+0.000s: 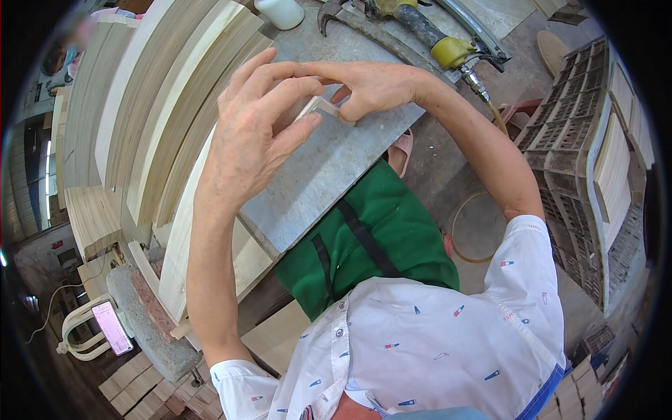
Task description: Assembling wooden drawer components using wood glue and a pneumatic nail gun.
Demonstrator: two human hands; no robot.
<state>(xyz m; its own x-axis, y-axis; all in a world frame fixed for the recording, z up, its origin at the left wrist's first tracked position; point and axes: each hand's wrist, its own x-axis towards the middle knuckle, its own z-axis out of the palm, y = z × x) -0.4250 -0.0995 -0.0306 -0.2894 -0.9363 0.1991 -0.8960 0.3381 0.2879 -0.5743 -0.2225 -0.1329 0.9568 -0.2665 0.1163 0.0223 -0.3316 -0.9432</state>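
Note:
My left hand (262, 115) is raised over a grey metal-topped table (315, 175), its fingers curved around a small pale angular piece (325, 106). My right hand (374, 87) reaches in from the right and pinches the other end of this piece between thumb and fingers. The piece looks bent or L-shaped; its exact kind cannot be made out, and my fingers hide part of it. Long curved wooden boards (157, 105) stand stacked just left of my left hand.
A yellow-and-black air tool (448, 52) with a hose lies at the table's far edge, beside a claw hammer (329, 15) and a white container (281, 12). At right stands a plastic crate (560, 119) with boards. A phone (112, 327) and wood blocks (133, 385) are lower left.

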